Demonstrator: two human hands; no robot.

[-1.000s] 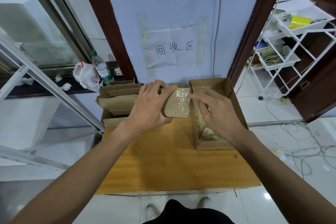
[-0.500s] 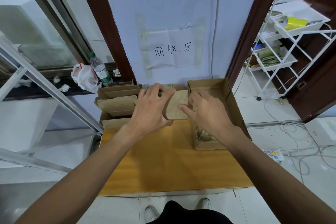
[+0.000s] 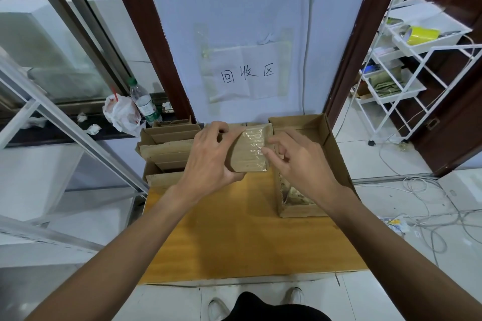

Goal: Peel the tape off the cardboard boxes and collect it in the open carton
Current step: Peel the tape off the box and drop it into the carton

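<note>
Left hand [image 3: 208, 161]: clamped on the small cardboard box [image 3: 247, 163], fingers curled over its far-left edge, thumb under the near edge.
Right hand [image 3: 300, 167]: thumb and forefinger pressed together on the clear tape [image 3: 254, 142] at the box's right edge; other fingers loosely curled, holding nothing.
Small cardboard box: held tilted above the far part of the wooden table [image 3: 234, 237], just beside the left wall of the open carton [image 3: 336, 154].
Clear tape: wrinkled and glossy across the box's top face (lifted or stuck at the pinched edge: cannot tell).
Open carton: on the table's right side, with crumpled peeled tape [image 3: 294, 194] in its near end.
Count, hands: two.
Count, held boxes: one.
Count, open cartons: one.
Count, flattened boxes [image 3: 169, 148]: several stacked at far left, exact number unclear.
</note>
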